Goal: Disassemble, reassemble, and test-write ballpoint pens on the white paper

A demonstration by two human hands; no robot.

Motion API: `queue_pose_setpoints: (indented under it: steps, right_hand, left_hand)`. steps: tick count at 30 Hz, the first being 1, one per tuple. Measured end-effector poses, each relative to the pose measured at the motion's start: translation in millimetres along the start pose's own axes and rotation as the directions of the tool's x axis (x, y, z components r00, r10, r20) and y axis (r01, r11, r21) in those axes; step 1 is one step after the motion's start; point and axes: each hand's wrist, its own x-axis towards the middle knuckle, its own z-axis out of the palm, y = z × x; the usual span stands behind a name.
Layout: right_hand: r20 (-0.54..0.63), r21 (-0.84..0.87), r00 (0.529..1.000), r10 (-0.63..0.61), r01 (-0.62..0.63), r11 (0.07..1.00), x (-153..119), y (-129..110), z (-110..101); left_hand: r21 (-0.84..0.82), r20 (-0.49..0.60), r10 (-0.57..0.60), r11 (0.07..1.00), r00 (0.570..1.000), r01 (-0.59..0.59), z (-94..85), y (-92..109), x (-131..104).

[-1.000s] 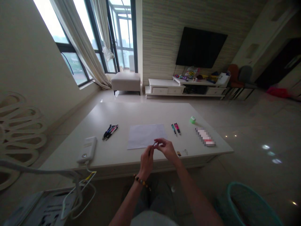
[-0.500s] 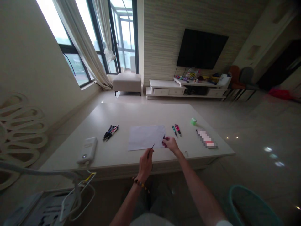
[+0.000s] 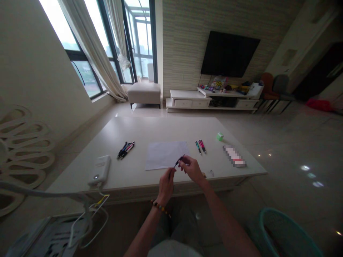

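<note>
Left hand (image 3: 166,182) pinching a thin dark piece; right hand (image 3: 190,167) pinching a dark pen part (image 3: 180,160), tips meeting near paper (image 3: 162,155).

The room around me is dim, and most of the daylight comes from the tall windows (image 3: 100,30) at upper left, where the panes wash out to near white. That light leaves a soft sheen on the far left of my worktop (image 3: 166,126), while its near side and my left hand (image 3: 166,184) and right hand (image 3: 192,168) sit in greyer shade. Small bright spots glare off the glossy floor (image 3: 289,142) at right (reflections, I'd say). Corners fall dark, and the wide lens stretches things towards the edges. Fine detail is soft, and the slim dark pen parts (image 3: 179,161) at my fingertips look smeared.
</note>
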Motion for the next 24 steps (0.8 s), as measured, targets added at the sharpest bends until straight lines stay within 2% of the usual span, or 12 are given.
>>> queue_pose_setpoints:
  steps: [9, 14, 20, 24]
  right_hand:
    - [-0.077, -0.072, 0.997, -0.030, 0.024, 0.997, -3.0, 7.0, -0.6]
    - [0.001, -0.131, 1.000, -0.022, 0.021, 0.991, -7.0, 4.1, 1.9]
    - [0.068, -0.121, 0.998, 0.007, 0.002, 0.993, -10.5, 6.9, 4.4]
    - [0.137, -0.128, 0.988, 0.065, -0.047, 0.991, -11.5, 6.2, -4.4]
  left_hand:
    - [0.038, 0.026, -0.005, 0.999, 1.000, 0.004, -1.9, 0.8, 1.1]
    - [0.029, 0.020, 0.016, 0.999, 1.000, -0.016, 0.1, 2.5, 3.7]
    - [0.085, 0.022, -0.022, 0.996, 1.000, 0.020, -0.7, 0.0, 3.8]
    - [0.200, 0.077, 0.091, 0.974, 0.993, -0.105, -4.1, 0.6, 2.5]
